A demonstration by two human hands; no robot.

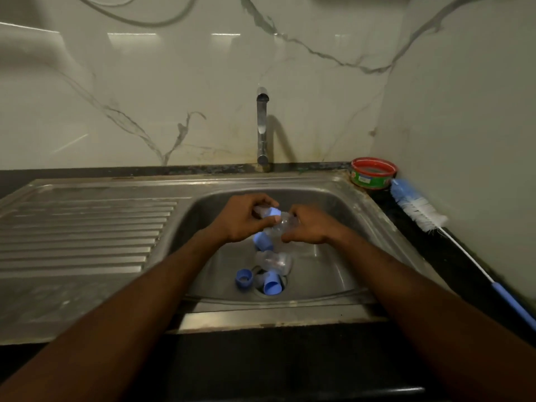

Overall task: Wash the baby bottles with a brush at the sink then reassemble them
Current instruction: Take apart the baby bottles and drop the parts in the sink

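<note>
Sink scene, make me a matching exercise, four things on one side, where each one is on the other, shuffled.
Things:
1. bottle brush
2. red-rimmed tub
3. blue ring
4. clear bottle

Places:
A. held between the left hand and the right hand
B. back right corner of the counter
C. basin floor, by the drain
D. lying on the counter right of the sink

Pairs: 1-D, 2-B, 3-C, 4-A

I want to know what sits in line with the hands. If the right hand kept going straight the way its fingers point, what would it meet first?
The right hand points leftward and grips a clear bottle. Straight on, it would likely meet the left hand, which holds the bottle's blue collar. Depth is unclear.
</note>
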